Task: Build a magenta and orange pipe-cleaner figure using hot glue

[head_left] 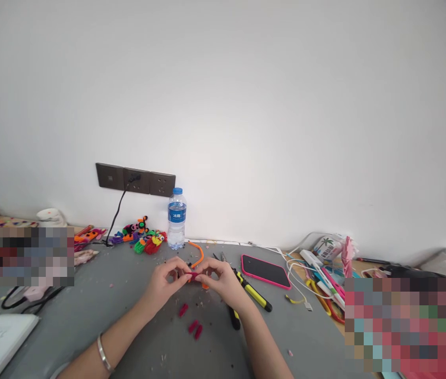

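My left hand [169, 279] and my right hand [215, 279] meet over the middle of the grey table. A small dark pink piece [193, 276] is pinched between the fingertips of both hands. Closer to me, loose dark pink pieces [183, 309] lie on the table, two of them [195, 330] side by side. Just behind my hands curves an orange fuzzy strip [199, 255]. Yellow-and-black pliers [256, 296] lie beside my right hand, and another tool's dark handle [234, 318] shows partly under my right forearm.
A water bottle [177, 221] stands by the wall, with colourful fuzzy figures [149, 239] to its left. A pink-edged phone [266, 271] lies at the right, near white cables [296, 279]. A white box [3, 345] sits at the front left. Small scraps dot the table [128, 295].
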### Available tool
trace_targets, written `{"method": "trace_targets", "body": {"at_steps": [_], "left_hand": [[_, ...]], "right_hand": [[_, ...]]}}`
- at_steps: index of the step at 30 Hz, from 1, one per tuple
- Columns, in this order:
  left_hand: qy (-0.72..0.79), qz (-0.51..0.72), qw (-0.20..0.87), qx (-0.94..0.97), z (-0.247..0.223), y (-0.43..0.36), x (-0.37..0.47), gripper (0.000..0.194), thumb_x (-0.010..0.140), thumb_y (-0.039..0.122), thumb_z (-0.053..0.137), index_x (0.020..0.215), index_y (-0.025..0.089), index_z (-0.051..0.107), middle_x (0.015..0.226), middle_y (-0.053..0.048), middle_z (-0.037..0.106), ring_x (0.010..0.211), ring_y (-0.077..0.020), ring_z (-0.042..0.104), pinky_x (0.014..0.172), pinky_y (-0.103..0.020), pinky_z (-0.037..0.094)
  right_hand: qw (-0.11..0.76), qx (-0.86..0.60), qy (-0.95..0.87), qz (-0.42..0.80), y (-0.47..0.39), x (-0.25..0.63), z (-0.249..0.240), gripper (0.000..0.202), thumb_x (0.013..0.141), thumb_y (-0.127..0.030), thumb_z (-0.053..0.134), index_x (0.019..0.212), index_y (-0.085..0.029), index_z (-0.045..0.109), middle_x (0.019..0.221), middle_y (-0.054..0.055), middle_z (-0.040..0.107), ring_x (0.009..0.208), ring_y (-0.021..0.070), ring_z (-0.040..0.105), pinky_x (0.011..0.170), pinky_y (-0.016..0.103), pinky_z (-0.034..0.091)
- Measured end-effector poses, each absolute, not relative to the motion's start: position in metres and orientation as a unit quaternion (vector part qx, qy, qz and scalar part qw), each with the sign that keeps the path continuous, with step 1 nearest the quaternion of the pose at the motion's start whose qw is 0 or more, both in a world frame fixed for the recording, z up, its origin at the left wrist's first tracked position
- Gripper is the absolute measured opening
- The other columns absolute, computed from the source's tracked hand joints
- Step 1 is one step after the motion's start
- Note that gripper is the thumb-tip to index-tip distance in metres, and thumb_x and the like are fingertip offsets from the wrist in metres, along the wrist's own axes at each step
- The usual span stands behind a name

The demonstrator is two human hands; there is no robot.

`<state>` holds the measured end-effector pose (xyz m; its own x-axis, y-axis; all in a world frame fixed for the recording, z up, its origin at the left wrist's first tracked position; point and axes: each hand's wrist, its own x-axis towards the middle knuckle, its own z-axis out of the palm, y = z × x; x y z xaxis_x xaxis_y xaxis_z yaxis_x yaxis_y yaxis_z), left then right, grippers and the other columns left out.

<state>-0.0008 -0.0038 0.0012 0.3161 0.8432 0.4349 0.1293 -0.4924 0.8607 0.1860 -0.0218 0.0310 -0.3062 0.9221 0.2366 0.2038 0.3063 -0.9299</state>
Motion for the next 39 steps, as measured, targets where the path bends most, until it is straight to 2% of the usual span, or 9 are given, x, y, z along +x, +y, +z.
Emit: {"method": "trace_targets", "body": {"at_steps": [7,14,24,31,39], "left_hand": [[0.311,0.500,0.331,0.737,0.000,-0.007,0.001,0.013,0.078,0.013,0.055,0.066,0.018,0.056,0.072,-0.001,0.056,0.061,-0.0114,0.052,0.051,-0.020,0.040],[0.312,0.506,0.355,0.722,0.001,-0.009,0.004,0.015,0.075,0.014,0.057,0.061,0.017,0.054,0.068,-0.001,0.055,0.058,-0.0110,0.052,0.049,-0.020,0.040],[0.313,0.502,0.341,0.730,0.004,-0.010,0.003,0.017,0.075,0.018,0.060,0.059,0.018,0.055,0.067,-0.001,0.057,0.058,-0.0120,0.052,0.052,-0.022,0.042],[0.312,0.491,0.368,0.725,0.004,-0.012,0.003,0.014,0.081,0.020,0.057,0.067,0.018,0.059,0.069,-0.001,0.058,0.060,-0.0123,0.053,0.053,-0.022,0.042],[0.334,0.477,0.282,0.763,0.006,-0.011,0.001,0.012,0.084,0.024,0.054,0.075,0.019,0.060,0.072,-0.002,0.059,0.062,-0.0130,0.053,0.055,-0.023,0.043]], "right_hand": [[0.433,-0.397,-0.683,0.435,-0.019,0.185,0.023,0.018,0.076,-0.036,0.071,0.076,-0.018,0.070,0.076,0.003,0.066,0.067,0.0151,0.053,0.064,0.028,0.043],[0.431,-0.381,-0.675,0.461,-0.016,0.188,0.016,0.024,0.073,-0.042,0.073,0.071,-0.018,0.067,0.071,0.001,0.062,0.060,0.0131,0.049,0.058,0.026,0.042],[0.430,-0.385,-0.687,0.443,-0.017,0.187,0.019,0.023,0.074,-0.041,0.073,0.071,-0.019,0.066,0.071,0.002,0.064,0.062,0.0140,0.051,0.060,0.027,0.042],[0.414,-0.394,-0.660,0.488,-0.019,0.188,0.023,0.023,0.078,-0.042,0.067,0.080,-0.019,0.069,0.075,0.003,0.065,0.066,0.0155,0.055,0.057,0.026,0.045],[0.413,-0.394,-0.658,0.491,-0.020,0.181,0.025,0.025,0.082,-0.043,0.062,0.077,-0.018,0.063,0.071,0.001,0.062,0.065,0.0142,0.056,0.060,0.025,0.043]]}}
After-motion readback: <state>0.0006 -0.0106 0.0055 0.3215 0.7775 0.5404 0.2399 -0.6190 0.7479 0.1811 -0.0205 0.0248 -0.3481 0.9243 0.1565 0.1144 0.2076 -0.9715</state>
